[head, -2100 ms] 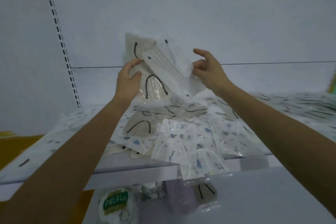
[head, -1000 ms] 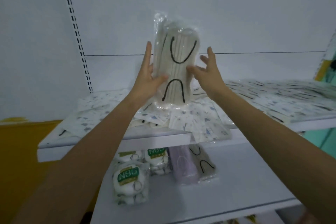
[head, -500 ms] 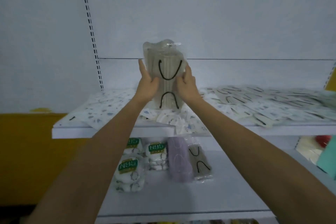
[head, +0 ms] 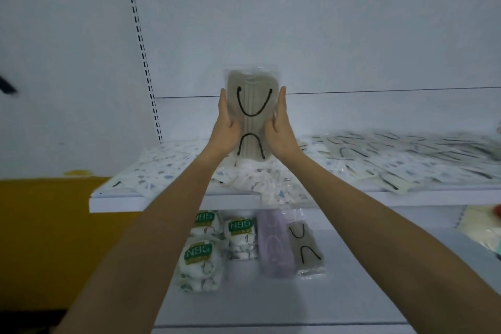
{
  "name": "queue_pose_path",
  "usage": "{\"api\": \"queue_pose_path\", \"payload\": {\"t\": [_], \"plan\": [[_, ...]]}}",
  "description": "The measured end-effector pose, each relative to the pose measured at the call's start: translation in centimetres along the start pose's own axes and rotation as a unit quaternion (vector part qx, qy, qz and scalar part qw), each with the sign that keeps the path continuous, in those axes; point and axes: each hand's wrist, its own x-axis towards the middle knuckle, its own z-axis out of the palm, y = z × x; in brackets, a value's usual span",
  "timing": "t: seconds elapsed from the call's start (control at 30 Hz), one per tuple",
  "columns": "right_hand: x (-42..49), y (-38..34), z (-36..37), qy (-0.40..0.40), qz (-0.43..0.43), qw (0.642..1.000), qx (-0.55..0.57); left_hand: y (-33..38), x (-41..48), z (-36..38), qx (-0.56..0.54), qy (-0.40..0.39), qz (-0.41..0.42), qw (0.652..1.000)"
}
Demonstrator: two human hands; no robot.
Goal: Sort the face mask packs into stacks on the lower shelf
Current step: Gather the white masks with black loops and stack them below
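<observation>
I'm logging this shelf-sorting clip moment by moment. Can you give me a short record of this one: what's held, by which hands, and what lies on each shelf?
held item: held grey pack, black ear loops, upright, above the upper shelf
left hand: grips the pack's left edge
right hand: grips its right edge
upper shelf: loose packs scattered, patterned and black-looped
lower shelf: N95 packs, purple pack, shelved grey pack, in a row
likely match: shelved grey pack, right end of the row
</observation>
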Motion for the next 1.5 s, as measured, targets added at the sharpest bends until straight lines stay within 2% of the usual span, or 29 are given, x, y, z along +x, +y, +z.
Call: {"api": "queue_pose_path", "payload": {"t": [0.13,0.3,0.4,0.5,0.6,0.73,0.8,0.97,1.1,1.3,1.4,1.5], "plan": [[-1.0,0.8,-0.2,-0.046,0.042,0.997,-0.051,-1.0,-1.1,0.3,0.045,-0.049,-0.031,0.997],[-0.6,-2.2,-2.1,0.049,0.000,0.997,-0.064,2.8,-1.2,-0.1,0.052,0.001,0.007,0.999],[-3.2,-4.1,-4.1,0.079,-0.035,0.995,-0.047,5.9,-4.6,0.5,0.036,0.026,0.084,0.995],[-8.2,-4.4,-5.6,0.068,-0.093,0.993,-0.021,7.4,-10.0,1.7,0.023,0.028,0.142,0.989],[-15.6,-2.6,-6.4,0.050,-0.064,0.997,0.012,6.1,-16.5,3.7,-0.003,0.014,0.088,0.996],[-25.9,0.7,-6.8,0.040,0.021,0.999,0.015,2.4,-25.8,7.5,-0.082,-0.072,-0.026,0.994],[-29.9,2.8,-7.2,0.021,0.088,0.996,0.027,0.6,-29.2,9.5,-0.086,-0.107,-0.072,0.988],[-36.8,7.3,-8.8,-0.031,0.266,0.963,0.036,-4.1,-33.8,14.7,-0.119,-0.120,-0.193,0.967],[-39.8,11.0,-9.8,-0.084,0.333,0.939,-0.006,-7.6,-35.0,18.1,-0.139,-0.126,-0.259,0.947],[-40.5,15.5,-9.7,0.017,0.465,0.885,0.029,-11.1,-35.0,22.4,-0.078,-0.126,-0.317,0.937],[-39.4,17.0,-9.7,0.052,0.475,0.878,0.023,-12.8,-34.0,23.7,-0.060,-0.176,-0.352,0.917],[-37.8,18.9,-9.9,0.063,0.461,0.885,0.007,-14.3,-32.4,24.6,-0.034,-0.200,-0.346,0.916]]}}
